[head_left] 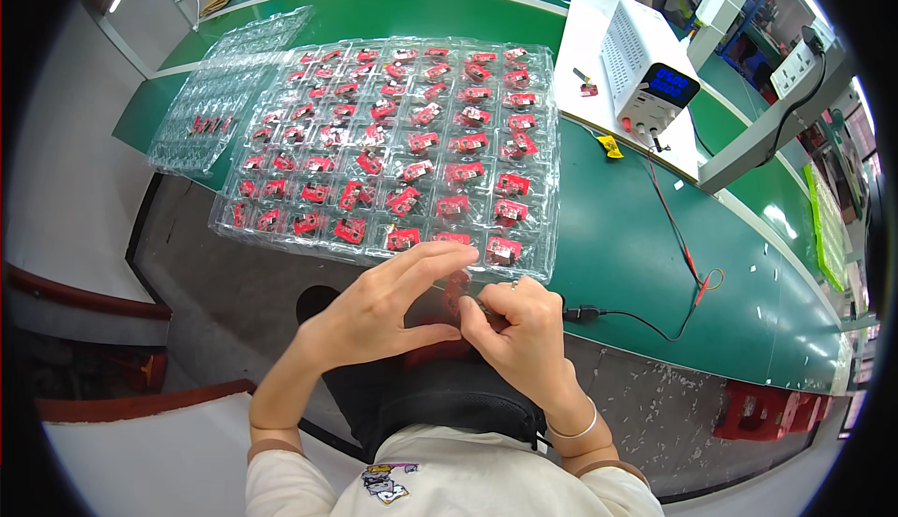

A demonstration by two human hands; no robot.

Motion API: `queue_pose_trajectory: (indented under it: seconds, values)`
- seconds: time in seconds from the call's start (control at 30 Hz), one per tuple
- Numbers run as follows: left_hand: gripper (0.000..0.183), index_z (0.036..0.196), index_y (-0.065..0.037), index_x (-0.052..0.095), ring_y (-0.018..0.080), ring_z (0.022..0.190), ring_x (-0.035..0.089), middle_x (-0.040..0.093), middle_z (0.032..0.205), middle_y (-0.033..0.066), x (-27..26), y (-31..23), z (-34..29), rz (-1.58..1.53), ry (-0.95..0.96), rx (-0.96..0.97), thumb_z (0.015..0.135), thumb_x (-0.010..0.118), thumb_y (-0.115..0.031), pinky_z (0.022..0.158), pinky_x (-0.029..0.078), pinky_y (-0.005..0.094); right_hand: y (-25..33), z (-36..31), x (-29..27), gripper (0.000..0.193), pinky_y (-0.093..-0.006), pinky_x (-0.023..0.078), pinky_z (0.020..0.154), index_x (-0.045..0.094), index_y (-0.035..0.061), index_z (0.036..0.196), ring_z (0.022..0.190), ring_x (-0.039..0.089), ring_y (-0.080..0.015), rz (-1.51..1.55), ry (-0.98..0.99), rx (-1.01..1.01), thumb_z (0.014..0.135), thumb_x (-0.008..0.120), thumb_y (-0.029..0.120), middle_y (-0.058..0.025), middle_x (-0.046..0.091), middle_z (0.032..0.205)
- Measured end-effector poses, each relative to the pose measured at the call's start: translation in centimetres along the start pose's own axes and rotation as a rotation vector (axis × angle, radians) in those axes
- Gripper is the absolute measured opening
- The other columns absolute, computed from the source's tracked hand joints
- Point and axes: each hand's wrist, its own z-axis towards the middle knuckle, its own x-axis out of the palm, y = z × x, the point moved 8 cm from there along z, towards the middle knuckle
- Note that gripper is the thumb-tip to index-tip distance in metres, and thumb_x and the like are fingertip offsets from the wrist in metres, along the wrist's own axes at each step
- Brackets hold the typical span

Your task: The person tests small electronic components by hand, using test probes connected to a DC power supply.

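Between my hands, just off the table's near edge, is a small red circuit board (456,294), partly covered by fingers. My left hand (379,309) curves around its left side, thumb and fingers apart. The fingers of my right hand (520,328) are closed in a pinch at the board's right edge; the pinch hides part of it. Beside my right knuckles, a black cable connector (582,314) lies at the table edge. Just beyond my hands, a clear plastic tray (552,189) carries rows of red circuit boards in its pockets.
Another clear tray (215,77) lies at the left with several parts in it. A white power supply (645,68) with a lit display stands on a white board (582,40). Red test leads (687,260) trail across the green table (617,227). A red stool (762,412) stands below.
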Motion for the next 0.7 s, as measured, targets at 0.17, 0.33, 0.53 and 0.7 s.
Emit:
queue_pose_trajectory:
  seconds: [0.17, 0.33, 0.53, 0.7]
  values:
    - [0.057, 0.117, -0.005, 0.053, 0.0272, 0.104, 0.053, 0.055, 0.116, 0.0102, 0.5, 1.3, -0.7, 0.068, -0.183, -0.061, 0.064, 0.073, -0.006, 0.088, 0.044, 0.0372, 0.3, 0.2, -0.3, 0.027, -0.0322, 0.03, 0.044, 0.045, 0.0051, 0.05, 0.042, 0.034, -0.0209, -0.063, -0.059, -0.022, 0.067, 0.065, 0.008, -0.0055, 0.041, 0.044]
    - [0.053, 0.112, -0.005, 0.056, 0.0249, 0.102, 0.054, 0.058, 0.112, 0.0082, 0.5, 1.5, -0.7, 0.047, -0.254, -0.035, 0.062, 0.073, -0.005, 0.088, 0.043, 0.0375, -0.3, 0.3, -0.1, 0.027, -0.0331, 0.032, 0.043, 0.046, 0.0058, 0.049, 0.041, 0.038, -0.0216, -0.058, -0.055, 0.013, 0.067, 0.066, 0.009, -0.0051, 0.042, 0.043]
    - [0.05, 0.109, -0.006, 0.058, 0.0239, 0.101, 0.055, 0.058, 0.112, 0.0073, 0.6, 2.0, -0.6, 0.074, -0.258, -0.018, 0.062, 0.073, -0.005, 0.09, 0.04, 0.0387, -0.7, 0.5, 0.2, 0.025, -0.0331, 0.033, 0.043, 0.048, 0.0049, 0.049, 0.04, 0.04, -0.0222, -0.07, -0.056, 0.024, 0.067, 0.065, 0.01, -0.0055, 0.044, 0.043]
    - [0.048, 0.108, -0.006, 0.059, 0.0237, 0.1, 0.055, 0.059, 0.11, 0.0071, 0.8, 2.4, -0.4, 0.072, -0.259, -0.025, 0.062, 0.072, -0.005, 0.091, 0.039, 0.0396, -1.1, 0.6, 0.3, 0.023, -0.0334, 0.035, 0.043, 0.05, 0.0043, 0.051, 0.039, 0.042, -0.0226, -0.086, -0.049, 0.025, 0.068, 0.065, 0.011, -0.0062, 0.046, 0.044]
